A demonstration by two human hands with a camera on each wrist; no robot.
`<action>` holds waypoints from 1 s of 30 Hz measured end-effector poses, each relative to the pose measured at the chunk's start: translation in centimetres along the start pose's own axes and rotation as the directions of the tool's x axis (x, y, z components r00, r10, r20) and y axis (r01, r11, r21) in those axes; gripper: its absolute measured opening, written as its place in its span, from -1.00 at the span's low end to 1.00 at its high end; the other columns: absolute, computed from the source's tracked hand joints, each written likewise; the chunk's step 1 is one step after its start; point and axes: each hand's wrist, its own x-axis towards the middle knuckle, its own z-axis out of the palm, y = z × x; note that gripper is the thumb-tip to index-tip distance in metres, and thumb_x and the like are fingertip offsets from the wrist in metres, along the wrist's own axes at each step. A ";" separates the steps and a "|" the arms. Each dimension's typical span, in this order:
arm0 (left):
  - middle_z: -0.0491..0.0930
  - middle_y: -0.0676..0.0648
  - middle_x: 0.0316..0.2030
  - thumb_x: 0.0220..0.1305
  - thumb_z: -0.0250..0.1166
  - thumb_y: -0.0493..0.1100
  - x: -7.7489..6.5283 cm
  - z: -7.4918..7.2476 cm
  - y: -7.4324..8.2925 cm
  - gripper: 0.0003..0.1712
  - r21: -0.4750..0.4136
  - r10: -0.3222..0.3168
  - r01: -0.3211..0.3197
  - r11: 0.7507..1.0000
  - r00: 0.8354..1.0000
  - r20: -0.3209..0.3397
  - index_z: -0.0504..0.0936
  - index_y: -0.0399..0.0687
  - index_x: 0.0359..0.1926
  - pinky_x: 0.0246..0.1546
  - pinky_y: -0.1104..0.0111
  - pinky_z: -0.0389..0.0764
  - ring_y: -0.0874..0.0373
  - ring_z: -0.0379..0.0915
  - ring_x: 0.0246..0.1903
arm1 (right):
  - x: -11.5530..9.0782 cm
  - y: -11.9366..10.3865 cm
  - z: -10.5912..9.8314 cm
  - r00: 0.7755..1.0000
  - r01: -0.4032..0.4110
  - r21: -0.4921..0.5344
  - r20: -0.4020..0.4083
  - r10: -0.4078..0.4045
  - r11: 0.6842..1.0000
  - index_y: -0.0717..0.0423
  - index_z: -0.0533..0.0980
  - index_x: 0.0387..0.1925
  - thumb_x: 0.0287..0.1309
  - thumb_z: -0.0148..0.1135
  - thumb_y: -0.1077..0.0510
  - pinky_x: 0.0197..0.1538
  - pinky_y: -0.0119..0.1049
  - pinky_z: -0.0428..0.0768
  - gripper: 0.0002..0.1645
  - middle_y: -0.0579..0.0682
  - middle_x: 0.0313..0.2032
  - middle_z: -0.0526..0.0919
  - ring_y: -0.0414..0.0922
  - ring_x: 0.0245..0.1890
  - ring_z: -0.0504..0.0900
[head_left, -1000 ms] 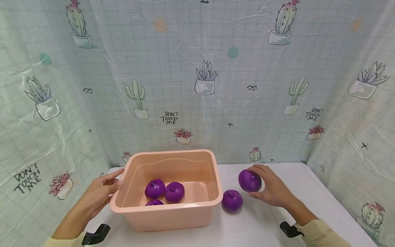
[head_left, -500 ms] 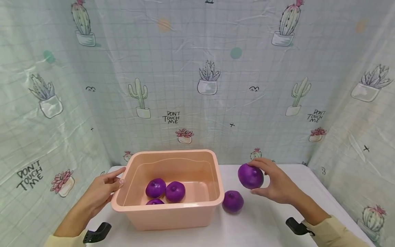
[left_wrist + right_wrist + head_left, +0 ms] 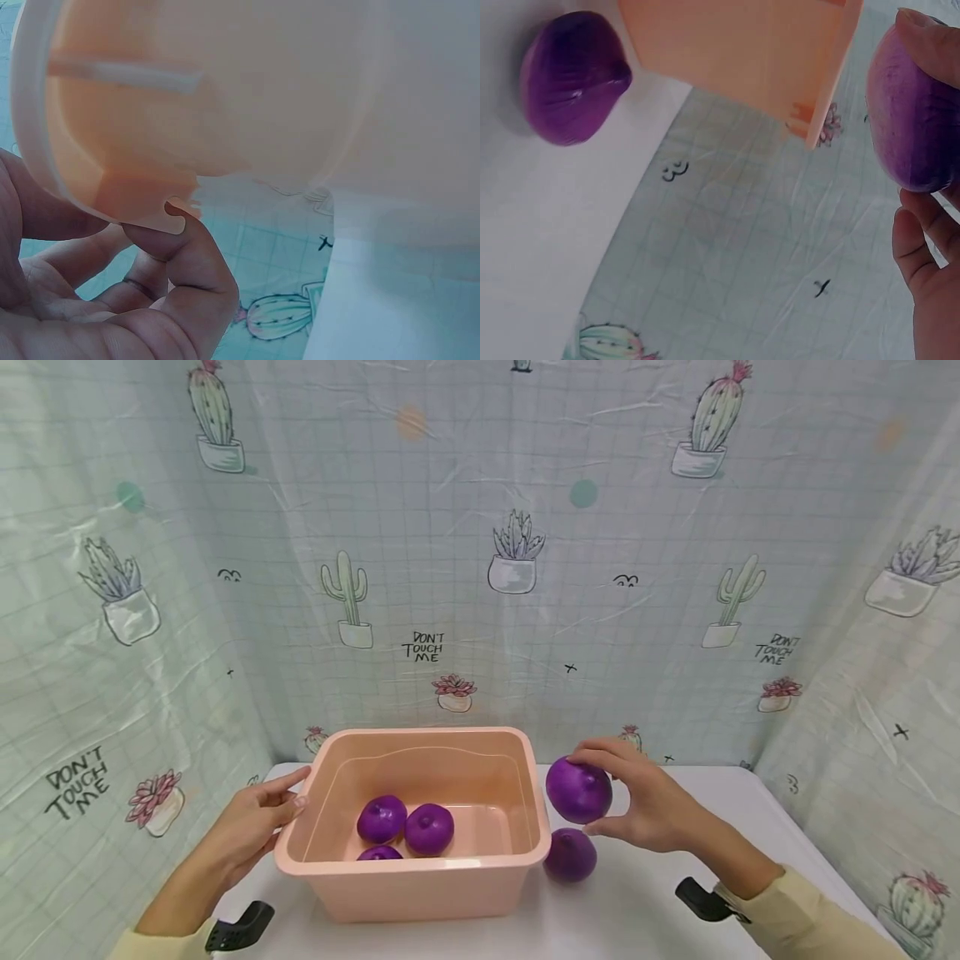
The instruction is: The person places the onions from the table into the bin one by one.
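My right hand [image 3: 651, 800] grips a round purple onion [image 3: 577, 790] between thumb and fingers, raised off the table beside the bin's right rim. Below it, a second purple onion [image 3: 570, 857] sits on the table close to the bin; its pointed tip shows in the right wrist view. My left hand [image 3: 251, 827] holds the left rim of a peach-coloured plastic bin [image 3: 420, 889], its fingers curled under the rim in the left wrist view. Inside the bin lie three purple onions [image 3: 429, 830], one partly hidden behind the front wall.
Bin and loose onion stand on a white table [image 3: 720, 835]. A cactus-print curtain [image 3: 450, 527] closes off the back and both sides, right behind the table's far edge. Each wrist bears a black strap [image 3: 242, 927].
My right hand has lifted its onion, then carried it left toward the bin, now over the onion on the table. The left hand stays on the rim.
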 end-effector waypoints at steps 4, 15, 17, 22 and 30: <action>0.48 -0.04 -0.13 0.60 0.08 -0.21 -0.1 0.0 0.0 -0.26 -0.004 0.000 0.000 1.000 1.000 -0.004 0.02 -0.16 0.65 -0.13 0.39 0.73 0.22 0.47 -0.15 | 1.2 -0.8 0.3 0.999 0.018 0.023 0.033 -0.019 1.000 -0.16 0.54 0.28 -0.43 0.84 0.14 0.17 -0.02 0.67 0.08 -0.13 0.25 0.57 -0.12 0.25 0.52; 0.48 -0.06 -0.11 0.61 0.07 -0.21 -0.1 0.0 -0.1 -0.27 -0.015 0.022 -0.022 1.000 1.000 0.001 0.02 -0.16 0.65 -0.13 0.38 0.72 0.23 0.49 -0.13 | 4.3 -2.3 1.2 0.989 0.103 0.091 0.094 -0.111 0.991 -0.16 0.54 0.29 -0.38 0.79 0.12 0.23 0.05 0.61 0.05 -0.08 0.26 0.57 -0.05 0.29 0.53; 0.48 -0.06 -0.12 0.60 0.08 -0.22 -0.1 0.0 -0.2 -0.26 -0.018 0.022 -0.022 1.000 1.000 -0.002 0.03 -0.16 0.65 -0.13 0.38 0.72 0.22 0.50 -0.14 | 5.0 -2.5 1.4 0.986 0.122 0.104 0.105 -0.133 0.987 -0.16 0.54 0.30 -0.39 0.78 0.13 0.25 0.05 0.61 0.05 -0.07 0.27 0.57 -0.05 0.30 0.53; 0.50 -0.05 -0.14 0.59 0.10 -0.23 -0.1 0.1 -0.3 -0.26 -0.028 0.019 -0.019 0.999 1.000 -0.006 0.04 -0.16 0.65 -0.15 0.37 0.73 0.21 0.50 -0.16 | 6.7 -3.4 2.0 0.974 0.141 0.121 0.159 -0.159 0.983 -0.18 0.53 0.31 -0.36 0.77 0.12 0.28 0.08 0.60 0.05 -0.06 0.29 0.56 -0.04 0.32 0.52; 0.51 -0.08 -0.12 0.59 0.08 -0.24 -0.1 0.1 -0.2 -0.27 -0.017 0.020 -0.020 1.000 1.000 -0.019 0.05 -0.16 0.65 -0.17 0.37 0.72 0.19 0.49 -0.15 | 9.3 -4.5 3.3 0.951 0.205 0.169 0.200 -0.237 0.964 -0.12 0.53 0.32 -0.31 0.77 0.07 0.31 0.01 0.59 0.03 -0.03 0.30 0.56 -0.05 0.32 0.53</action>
